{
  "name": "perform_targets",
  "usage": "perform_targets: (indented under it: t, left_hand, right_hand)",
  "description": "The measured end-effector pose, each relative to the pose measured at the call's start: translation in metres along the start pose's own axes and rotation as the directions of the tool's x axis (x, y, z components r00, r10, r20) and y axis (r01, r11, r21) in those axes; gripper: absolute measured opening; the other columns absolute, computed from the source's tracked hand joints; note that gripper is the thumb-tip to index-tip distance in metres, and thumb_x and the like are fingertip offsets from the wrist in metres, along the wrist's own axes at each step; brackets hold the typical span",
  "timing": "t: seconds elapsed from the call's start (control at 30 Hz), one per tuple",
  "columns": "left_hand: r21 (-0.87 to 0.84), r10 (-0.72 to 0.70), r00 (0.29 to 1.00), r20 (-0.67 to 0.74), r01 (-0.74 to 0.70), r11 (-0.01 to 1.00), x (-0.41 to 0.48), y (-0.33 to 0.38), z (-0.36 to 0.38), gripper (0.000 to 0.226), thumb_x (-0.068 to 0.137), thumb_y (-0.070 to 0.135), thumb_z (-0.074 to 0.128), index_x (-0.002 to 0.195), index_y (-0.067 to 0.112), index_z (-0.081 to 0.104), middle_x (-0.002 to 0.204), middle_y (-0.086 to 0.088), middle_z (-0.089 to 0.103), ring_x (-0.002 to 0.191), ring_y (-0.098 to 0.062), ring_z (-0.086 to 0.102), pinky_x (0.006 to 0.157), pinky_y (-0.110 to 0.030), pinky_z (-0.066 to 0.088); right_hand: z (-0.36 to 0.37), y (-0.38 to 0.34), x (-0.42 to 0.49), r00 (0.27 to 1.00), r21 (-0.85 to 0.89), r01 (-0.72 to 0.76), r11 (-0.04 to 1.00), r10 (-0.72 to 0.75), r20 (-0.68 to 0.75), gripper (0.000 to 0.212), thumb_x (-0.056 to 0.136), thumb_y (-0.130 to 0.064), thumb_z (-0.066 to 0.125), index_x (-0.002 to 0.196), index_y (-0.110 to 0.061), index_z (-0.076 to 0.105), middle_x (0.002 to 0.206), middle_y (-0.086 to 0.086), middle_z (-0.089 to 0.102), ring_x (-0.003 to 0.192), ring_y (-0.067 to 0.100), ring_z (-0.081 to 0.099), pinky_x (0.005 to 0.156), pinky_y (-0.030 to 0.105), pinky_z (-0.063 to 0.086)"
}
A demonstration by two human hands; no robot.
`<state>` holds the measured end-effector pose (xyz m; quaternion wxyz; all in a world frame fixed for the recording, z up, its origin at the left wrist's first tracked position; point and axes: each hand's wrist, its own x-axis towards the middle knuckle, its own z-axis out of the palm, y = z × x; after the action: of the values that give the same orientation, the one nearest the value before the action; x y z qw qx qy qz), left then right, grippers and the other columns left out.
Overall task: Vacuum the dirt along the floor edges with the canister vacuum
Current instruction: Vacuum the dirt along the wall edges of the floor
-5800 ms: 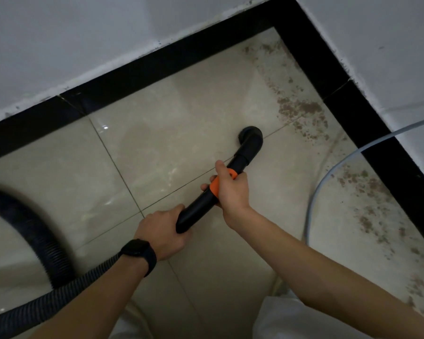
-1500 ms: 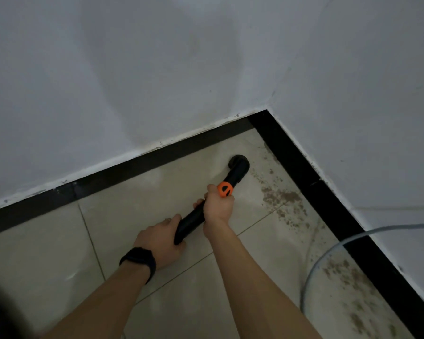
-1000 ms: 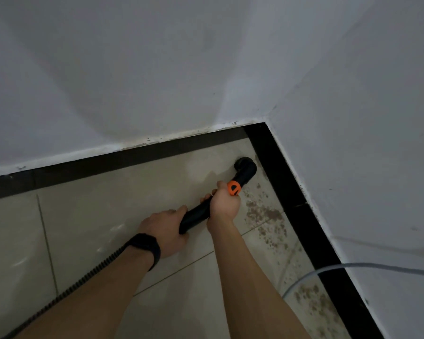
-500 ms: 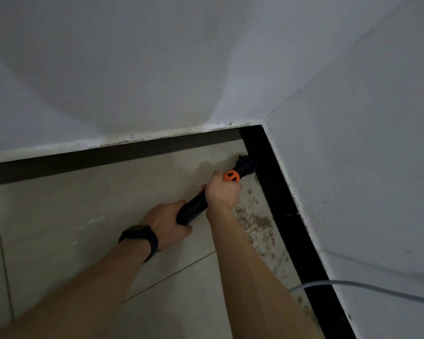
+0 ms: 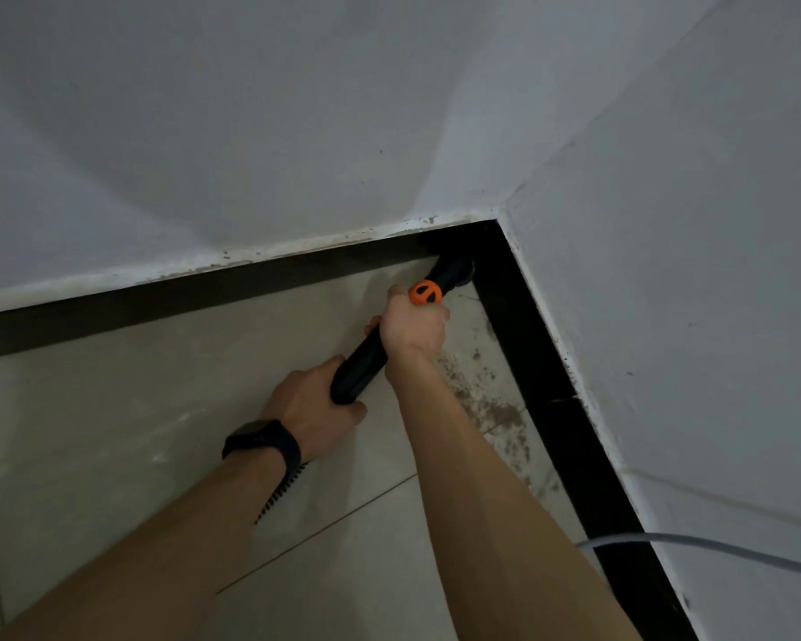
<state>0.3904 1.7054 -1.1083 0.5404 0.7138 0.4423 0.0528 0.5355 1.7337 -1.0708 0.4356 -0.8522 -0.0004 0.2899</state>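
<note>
I am looking down into a room corner where two white walls (image 5: 297,108) meet a tiled floor (image 5: 112,432) edged with black skirting (image 5: 546,363). The left hand (image 5: 313,402), with a black watch (image 5: 262,441) on its wrist, grips the near end of the black wand (image 5: 359,367), fingers curled round it. The right hand (image 5: 412,333) grips the wand further up, just below an orange knob (image 5: 426,293). The nozzle (image 5: 452,272) sits right in the corner, against the skirting. Brown dirt (image 5: 491,404) speckles the floor along the right edge. A ribbed hose (image 5: 280,490) shows under the left wrist. A grey cable (image 5: 713,545) crosses the lower right.
</note>
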Motion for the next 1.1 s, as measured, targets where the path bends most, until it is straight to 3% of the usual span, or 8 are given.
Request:
perform_targets:
  t: [0.1, 0.17, 0.27, 0.47, 0.67, 0.97, 1.03, 1.1]
  left_hand:
    - [0.083, 0.02, 1.0, -0.015, -0.019, 0.996, -0.003, 0.001, 0.002, 0.021, 0.081, 0.032, 0.063, 0.078, 0.035, 0.043, 0.07, 0.004, 0.06, 0.058, -0.012, 0.057, 0.047, -0.024, 0.039]
    - [0.139, 0.031, 0.999, -0.02, -0.028, 0.99, -0.006, 0.003, 0.004, 0.02, 0.082, 0.033, 0.062, 0.081, 0.034, 0.042, 0.069, 0.004, 0.059, 0.057, -0.014, 0.057, 0.047, -0.026, 0.044]
    - [0.19, 0.031, 0.999, -0.013, -0.028, 0.981, -0.012, 0.006, 0.005, 0.019, 0.082, 0.035, 0.061, 0.084, 0.033, 0.042, 0.07, 0.004, 0.059, 0.058, -0.015, 0.058, 0.05, -0.027, 0.048]
    - [0.239, 0.002, 1.0, -0.005, -0.001, 0.971, -0.049, -0.016, -0.015, 0.018, 0.08, 0.037, 0.06, 0.08, 0.033, 0.043, 0.067, 0.005, 0.06, 0.055, -0.012, 0.058, 0.05, -0.027, 0.049]
    - [0.414, 0.01, 0.998, 0.06, -0.034, 0.91, -0.089, -0.033, -0.041, 0.022, 0.081, 0.038, 0.061, 0.082, 0.033, 0.039, 0.069, 0.006, 0.059, 0.056, -0.01, 0.057, 0.05, -0.029, 0.049]
    - [0.644, 0.031, 0.989, 0.147, -0.119, 0.756, -0.12, -0.055, -0.072, 0.027, 0.076, 0.05, 0.053, 0.088, 0.035, 0.034, 0.071, 0.013, 0.055, 0.056, -0.004, 0.053, 0.048, -0.024, 0.039]
    - [0.671, 0.034, 0.989, 0.146, -0.124, 0.731, -0.124, -0.057, -0.074, 0.028, 0.077, 0.048, 0.055, 0.09, 0.034, 0.034, 0.072, 0.013, 0.054, 0.056, -0.005, 0.052, 0.047, -0.024, 0.037]
    - [0.696, 0.039, 0.988, 0.152, -0.135, 0.705, -0.128, -0.058, -0.073, 0.029, 0.078, 0.047, 0.055, 0.094, 0.034, 0.034, 0.073, 0.013, 0.052, 0.058, -0.007, 0.051, 0.049, -0.024, 0.036]
  right_hand:
    - [-0.007, 0.007, 0.001, 0.997, 0.191, -0.037, 0.981, 0.023, 0.076, 0.031, 0.091, -0.017, 0.064, 0.118, -0.007, 0.05, 0.076, 0.01, 0.061, 0.05, 0.021, 0.062, 0.06, 0.044, 0.062]
    - [-0.014, 0.011, 0.0, 0.992, 0.297, -0.054, 0.953, 0.016, 0.128, 0.014, 0.091, -0.01, 0.062, 0.103, -0.007, 0.054, 0.068, 0.009, 0.053, 0.041, 0.016, 0.052, 0.05, 0.034, 0.055]
    - [-0.021, 0.016, -0.007, 0.988, 0.352, -0.061, 0.934, 0.008, 0.152, 0.013, 0.091, -0.008, 0.063, 0.086, -0.009, 0.051, 0.062, 0.005, 0.05, 0.04, 0.016, 0.05, 0.049, 0.031, 0.052]
    - [-0.01, 0.037, -0.043, 0.986, 0.364, -0.081, 0.928, 0.021, 0.164, 0.022, 0.093, -0.021, 0.066, 0.101, -0.014, 0.047, 0.076, 0.008, 0.057, 0.04, 0.016, 0.058, 0.047, 0.029, 0.052]
    - [-0.004, 0.067, -0.087, 0.975, 0.465, -0.151, 0.872, 0.052, 0.218, 0.029, 0.097, -0.03, 0.068, 0.109, -0.018, 0.045, 0.079, 0.005, 0.062, 0.043, 0.014, 0.061, 0.046, 0.027, 0.053]
    - [-0.01, 0.089, -0.129, 0.928, 0.6, -0.341, 0.723, 0.159, 0.336, 0.038, 0.087, -0.015, 0.078, 0.115, -0.01, 0.052, 0.081, 0.007, 0.073, 0.066, 0.023, 0.076, 0.066, 0.042, 0.064]
    - [-0.01, 0.09, -0.134, 0.929, 0.618, -0.352, 0.703, 0.183, 0.322, 0.039, 0.088, -0.014, 0.075, 0.114, -0.017, 0.047, 0.068, 0.002, 0.071, 0.056, 0.017, 0.072, 0.065, 0.041, 0.064]
    - [-0.009, 0.093, -0.14, 0.941, 0.624, -0.335, 0.706, 0.221, 0.256, 0.037, 0.089, -0.018, 0.071, 0.117, -0.018, 0.046, 0.07, 0.003, 0.064, 0.045, 0.01, 0.063, 0.057, 0.033, 0.06]
